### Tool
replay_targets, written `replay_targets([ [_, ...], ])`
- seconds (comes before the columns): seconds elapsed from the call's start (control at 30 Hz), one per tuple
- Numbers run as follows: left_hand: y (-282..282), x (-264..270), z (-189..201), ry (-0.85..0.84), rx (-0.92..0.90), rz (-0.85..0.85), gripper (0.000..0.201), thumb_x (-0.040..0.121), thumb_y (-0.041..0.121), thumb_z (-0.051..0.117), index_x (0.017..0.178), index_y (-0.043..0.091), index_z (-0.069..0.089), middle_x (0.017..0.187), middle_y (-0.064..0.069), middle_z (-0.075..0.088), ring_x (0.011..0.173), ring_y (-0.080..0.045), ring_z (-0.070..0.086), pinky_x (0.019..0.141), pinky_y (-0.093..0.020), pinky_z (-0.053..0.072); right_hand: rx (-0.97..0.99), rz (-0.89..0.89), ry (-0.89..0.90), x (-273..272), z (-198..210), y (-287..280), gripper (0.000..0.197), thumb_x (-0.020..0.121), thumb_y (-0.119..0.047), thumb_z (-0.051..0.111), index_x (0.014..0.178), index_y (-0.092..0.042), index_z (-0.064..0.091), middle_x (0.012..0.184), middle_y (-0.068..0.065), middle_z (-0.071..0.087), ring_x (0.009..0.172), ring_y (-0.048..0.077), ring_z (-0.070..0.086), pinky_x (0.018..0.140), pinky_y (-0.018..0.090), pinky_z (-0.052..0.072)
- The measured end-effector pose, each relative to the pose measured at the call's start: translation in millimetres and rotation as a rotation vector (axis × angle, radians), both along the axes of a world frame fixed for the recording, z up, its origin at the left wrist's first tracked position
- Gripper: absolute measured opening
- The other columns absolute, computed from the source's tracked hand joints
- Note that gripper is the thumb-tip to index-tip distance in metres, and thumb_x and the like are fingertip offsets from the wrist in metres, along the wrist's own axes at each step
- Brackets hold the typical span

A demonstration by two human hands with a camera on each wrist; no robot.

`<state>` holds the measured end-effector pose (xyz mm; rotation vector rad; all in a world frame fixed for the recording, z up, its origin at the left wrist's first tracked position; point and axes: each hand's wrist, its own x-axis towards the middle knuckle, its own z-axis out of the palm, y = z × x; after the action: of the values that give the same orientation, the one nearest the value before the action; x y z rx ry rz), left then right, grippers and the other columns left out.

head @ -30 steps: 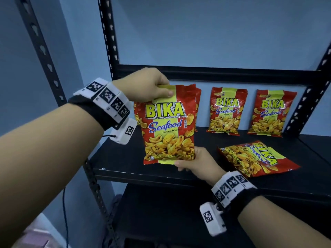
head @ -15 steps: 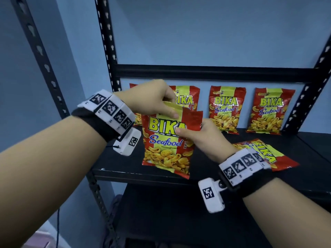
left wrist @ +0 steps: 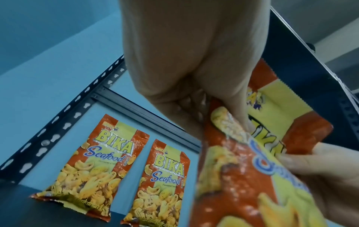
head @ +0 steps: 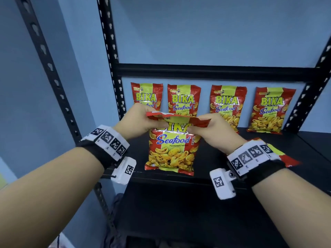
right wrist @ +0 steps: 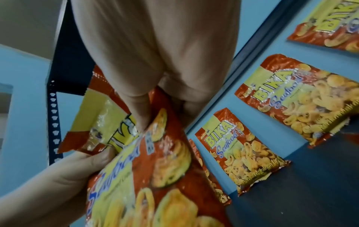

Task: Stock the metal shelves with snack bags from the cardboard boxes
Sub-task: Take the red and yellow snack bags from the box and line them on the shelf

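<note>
Shelf frame: black metal posts with punched holes stand at the left; the shelf [head: 250, 145] runs across the middle, against a blue wall.
Left hand: the left hand [head: 136, 119] pinches the top left corner of the held bag [head: 172, 149], thumb in front and fingers curled behind.
Held bag: a red and yellow snack bag, upright at the front of the shelf. Its top edge is folded forward. Its bottom seems to rest near the shelf's front edge, but contact is not clear.
Right hand: the right hand [head: 215, 131] pinches the top right corner of the same bag, fingers curled around the seal.
Back row: four matching bags [head: 227, 104] stand side by side, leaning on the wall behind the held bag.
Flat bag: another bag [head: 284, 156] lies on the shelf at the right, mostly hidden by the right wrist.
Boxes: none in view.
Step in hand: likely setting this bag upright as the start of a front row.
Next move: probably steady the bag so it stands, then let go with both hands gently; a quick release could tip it forward off the shelf.
</note>
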<state>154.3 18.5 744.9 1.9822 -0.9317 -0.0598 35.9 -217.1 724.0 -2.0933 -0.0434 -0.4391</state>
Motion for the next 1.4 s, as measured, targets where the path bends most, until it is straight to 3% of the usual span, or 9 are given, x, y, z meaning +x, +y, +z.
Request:
replay_targets([
  [0.23, 5.0, 2.4, -6.4, 0.025, -0.028, -0.012, 0.021, 0.091, 0.040, 0.075, 0.105, 0.024, 0.073, 0.099, -0.016, 0.077, 0.093, -0.047, 0.070, 0.084, -0.067, 0.055, -0.045, -0.152, -0.138, 14.4, -0.8, -0.4, 0.012, 0.091, -0.027, 0.079, 0.083, -0.018, 0.075, 0.073, -0.001, 0.073, 0.059, 0.008, 0.062, 0.059, 0.027, 0.049],
  [0.37, 13.7, -6.3, -28.6, 0.373, -0.033, -0.136, 0.055, 0.079, 0.024, 0.083, 0.127, 0.016, 0.059, 0.112, -0.015, 0.076, 0.105, -0.038, 0.072, 0.099, -0.063, 0.052, 0.153, -0.145, -0.127, 17.6, -12.8, -4.9, 0.043, 0.083, -0.046, 0.079, 0.093, -0.004, 0.073, 0.089, 0.022, 0.074, 0.079, 0.043, 0.069, 0.076, 0.063, 0.058],
  [0.43, 15.4, -6.3, -43.6, 0.382, 0.014, -0.147, 0.049, 0.080, 0.015, 0.084, 0.123, 0.011, 0.062, 0.112, -0.011, 0.076, 0.105, -0.033, 0.073, 0.101, -0.062, 0.052, 0.191, -0.137, -0.133, 19.7, -19.4, -2.6, 0.056, 0.079, -0.053, 0.078, 0.098, -0.001, 0.070, 0.096, 0.026, 0.072, 0.081, 0.042, 0.070, 0.079, 0.067, 0.055],
  [0.53, 15.4, -5.0, -57.0, 0.430, -0.036, -0.159, 0.049, 0.079, 0.022, 0.089, 0.121, 0.013, 0.065, 0.114, -0.017, 0.074, 0.110, -0.047, 0.067, 0.102, -0.071, 0.045, 0.256, -0.095, -0.072, 19.4, -26.5, 2.7, 0.037, 0.082, -0.046, 0.083, 0.105, -0.019, 0.072, 0.099, 0.004, 0.078, 0.090, 0.018, 0.075, 0.086, 0.054, 0.060],
  [0.6, 15.6, -2.4, -61.3, 0.488, -0.066, -0.176, 0.053, 0.079, 0.024, 0.089, 0.124, 0.014, 0.065, 0.120, -0.019, 0.072, 0.115, -0.050, 0.064, 0.104, -0.072, 0.043, 0.199, -0.013, 0.089, 14.1, -30.6, 4.5, 0.053, 0.071, -0.048, 0.089, 0.114, -0.027, 0.068, 0.104, -0.009, 0.078, 0.096, 0.011, 0.075, 0.091, 0.039, 0.058],
  [0.7, 14.8, 3.0, -70.6, 0.536, -0.061, -0.172, 0.052, 0.083, 0.015, 0.083, 0.129, 0.010, 0.061, 0.123, -0.016, 0.072, 0.115, -0.041, 0.068, 0.103, -0.064, 0.049, 0.049, 0.121, 0.341, 9.2, -43.2, 4.4, 0.052, 0.068, -0.027, 0.096, 0.114, -0.025, 0.071, 0.103, -0.010, 0.079, 0.097, 0.007, 0.074, 0.090, 0.028, 0.055],
  [0.83, 14.3, 8.9, -87.7, 0.534, -0.035, -0.111, 0.055, 0.079, 0.011, 0.087, 0.128, 0.014, 0.062, 0.120, -0.012, 0.074, 0.114, -0.034, 0.070, 0.102, -0.061, 0.052, -0.032, 0.112, 0.359, 12.3, -59.1, 2.2, 0.041, 0.070, -0.019, 0.095, 0.104, -0.026, 0.073, 0.098, -0.013, 0.079, 0.092, 0.005, 0.074, 0.082, 0.023, 0.058],
  [1.03, 7.9, 16.2, -96.6, 0.432, -0.045, -0.043, 0.057, 0.077, 0.008, 0.088, 0.127, 0.017, 0.062, 0.118, 0.001, 0.076, 0.110, -0.017, 0.072, 0.102, -0.046, 0.055, -0.106, 0.011, 0.283, 27.9, -81.0, 1.4, 0.055, 0.068, -0.029, 0.096, 0.116, -0.030, 0.070, 0.107, -0.016, 0.076, 0.101, 0.003, 0.070, 0.098, 0.037, 0.055],
  [1.4, 14.2, 60.8, -110.5, 0.364, 0.059, 0.066, 0.072, 0.064, 0.014, 0.097, 0.126, 0.023, 0.060, 0.114, 0.004, 0.077, 0.106, -0.016, 0.073, 0.099, -0.046, 0.057, -0.210, -0.087, 0.348, 68.5, -75.9, 20.8, 0.079, 0.066, -0.039, 0.095, 0.133, -0.026, 0.057, 0.126, -0.008, 0.067, 0.118, 0.017, 0.063, 0.097, 0.031, 0.049],
])
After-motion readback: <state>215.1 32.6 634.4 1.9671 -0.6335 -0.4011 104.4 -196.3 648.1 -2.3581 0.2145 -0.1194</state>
